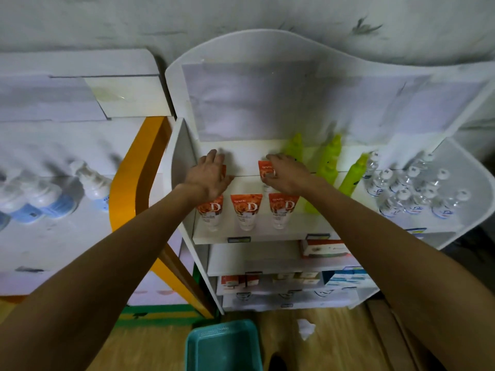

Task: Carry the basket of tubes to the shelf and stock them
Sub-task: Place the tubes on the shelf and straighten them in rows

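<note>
At frame centre you are facing the top shelf (pixel 257 234), where three tubes (pixel 247 210) are standing in a front row. Bottles (pixel 417 194) are sitting to their right. The basket (pixel 223 346) is lying on the floor (pixel 334 341) at the bottom, below the shelf.

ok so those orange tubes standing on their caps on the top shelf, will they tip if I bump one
Probably, yes. Each orange tube stands on a narrow white cap with its wide end up, so it looks top-heavy. They stand close together on the shelf, so one may knock the next. The body looks like soft plastic, likely squashy.
</note>
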Tool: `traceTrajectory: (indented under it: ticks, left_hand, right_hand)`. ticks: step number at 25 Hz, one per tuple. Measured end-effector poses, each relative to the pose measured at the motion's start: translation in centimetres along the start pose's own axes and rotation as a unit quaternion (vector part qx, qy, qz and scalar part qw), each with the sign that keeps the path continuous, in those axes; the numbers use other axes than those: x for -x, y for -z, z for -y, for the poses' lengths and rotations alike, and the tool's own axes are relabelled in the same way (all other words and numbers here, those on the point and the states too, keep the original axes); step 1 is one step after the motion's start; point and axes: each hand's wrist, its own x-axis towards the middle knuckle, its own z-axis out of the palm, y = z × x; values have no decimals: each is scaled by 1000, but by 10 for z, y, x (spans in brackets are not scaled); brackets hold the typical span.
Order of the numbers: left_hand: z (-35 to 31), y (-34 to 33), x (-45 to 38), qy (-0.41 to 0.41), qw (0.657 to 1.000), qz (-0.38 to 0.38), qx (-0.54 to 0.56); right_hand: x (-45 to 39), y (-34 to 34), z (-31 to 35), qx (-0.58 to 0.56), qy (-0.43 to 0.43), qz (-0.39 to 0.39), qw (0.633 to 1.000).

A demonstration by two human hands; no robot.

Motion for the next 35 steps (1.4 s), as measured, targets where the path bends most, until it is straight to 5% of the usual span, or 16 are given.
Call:
traceTrajectory:
  ticks: [35]
  left_hand:
    - [9,-1,-30,-11,998,-6,-63]
  right_hand:
    - [-18,-15,-20,-69,10,-89,994]
